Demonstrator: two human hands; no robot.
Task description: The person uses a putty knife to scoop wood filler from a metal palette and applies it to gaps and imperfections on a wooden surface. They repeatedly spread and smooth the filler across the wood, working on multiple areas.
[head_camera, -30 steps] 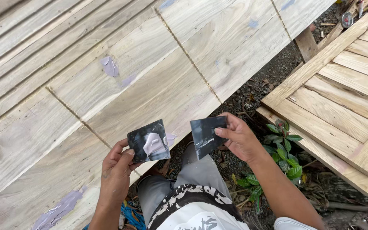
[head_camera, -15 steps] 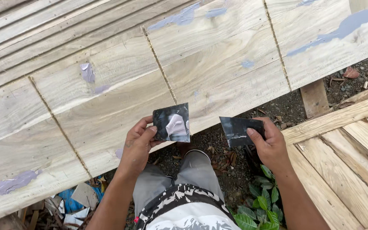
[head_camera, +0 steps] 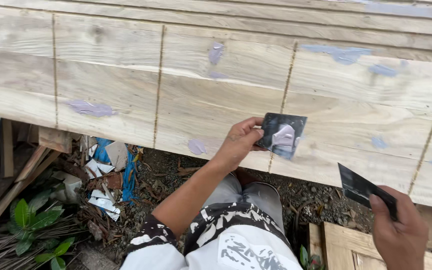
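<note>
My left hand point(head_camera: 240, 140) grips a black square card point(head_camera: 282, 135) by its left edge; a lump of pale grey putty sits on its face. It hovers over the lower edge of a large panel of joined pale wooden boards point(head_camera: 126, 85). My right hand point(head_camera: 401, 230), low at the right, pinches a second black card point(head_camera: 361, 189), seen almost edge-on, just below the panel's edge. Grey-purple putty patches point(head_camera: 90, 107) dot the boards, and dark seams run between them.
Under the panel lie gravel, dry twigs, blue and white scraps point(head_camera: 107, 172) and wood offcuts point(head_camera: 21, 170). Green leaves point(head_camera: 36, 220) grow at the lower left. Another slatted wooden piece point(head_camera: 346, 247) shows at the bottom right, beside my knees.
The view has swung left and closer along the panel. Both hands still hold their cards; the right one has dropped lower and its card has turned edge-on.
</note>
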